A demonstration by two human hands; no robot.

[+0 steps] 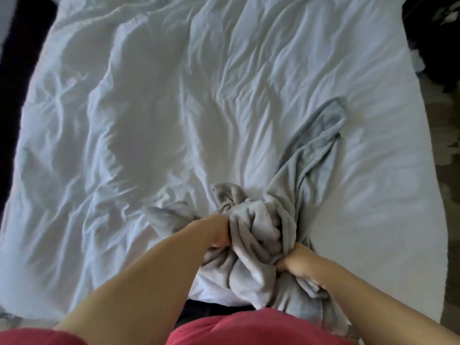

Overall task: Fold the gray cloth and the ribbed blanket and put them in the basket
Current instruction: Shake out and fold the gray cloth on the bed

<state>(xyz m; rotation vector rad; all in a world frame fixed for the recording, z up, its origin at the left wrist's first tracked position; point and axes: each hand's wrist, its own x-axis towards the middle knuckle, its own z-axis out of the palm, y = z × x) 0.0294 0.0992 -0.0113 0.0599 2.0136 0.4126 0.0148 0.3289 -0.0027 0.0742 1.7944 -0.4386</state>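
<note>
A soft gray cloth [256,235] lies bunched and crumpled at the near edge of a bed, with one long strip trailing away to the upper right. My left hand [219,232] grips a fold on the left side of the bunch, fingers buried in the fabric. My right hand [296,265] grips a fold on the bunch's right side, closer to me. I cannot tell from its surface whether this is the ribbed blanket. No basket is in view.
The white, wrinkled bed sheet [161,108] fills most of the view. Dark floor borders the bed on the left [17,70], and dark objects sit at the upper right corner [433,41]. My red shirt shows at the bottom edge.
</note>
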